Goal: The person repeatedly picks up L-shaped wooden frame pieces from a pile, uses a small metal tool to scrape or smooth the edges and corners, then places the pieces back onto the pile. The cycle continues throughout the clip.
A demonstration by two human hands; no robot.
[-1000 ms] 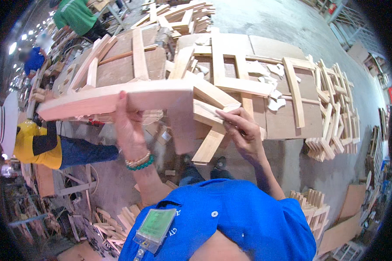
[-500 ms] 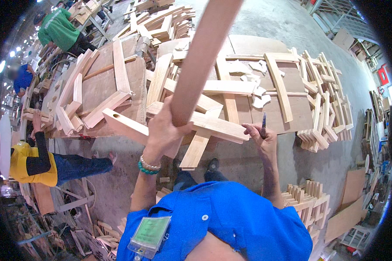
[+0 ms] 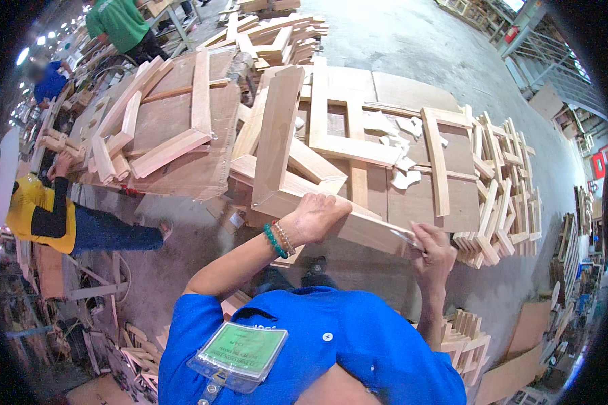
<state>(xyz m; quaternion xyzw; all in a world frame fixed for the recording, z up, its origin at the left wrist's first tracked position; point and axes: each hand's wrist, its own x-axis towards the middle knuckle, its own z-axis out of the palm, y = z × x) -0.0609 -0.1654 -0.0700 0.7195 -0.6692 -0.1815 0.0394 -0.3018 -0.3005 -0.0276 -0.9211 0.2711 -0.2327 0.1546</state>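
Observation:
A pale L-shaped wooden frame piece (image 3: 368, 233) is raised over the near edge of the cardboard-covered table. One leg stands up toward the far side on the left; the other slopes down to the right. My left hand (image 3: 317, 217), with beaded bracelets at the wrist, is closed over the sloping leg near its middle. At that leg's right end, my right hand (image 3: 434, 248) has its fingers curled. A pale blurred streak by those fingertips seems to be part of the slim tool (image 3: 410, 237) that hand held; most of it is hidden.
More wooden pieces lie on the cardboard (image 3: 458, 189), with crumpled white scraps (image 3: 404, 162) among them. Stacked wooden frames (image 3: 500, 202) stand at the right, others (image 3: 466, 337) near my right side. A person in yellow (image 3: 40, 216) works at left; a person in green (image 3: 118, 25) is farther back.
The wooden piece has been turned, and its long leg no longer rises close before my view. My left hand has moved right along it; my right hand has come down to its end.

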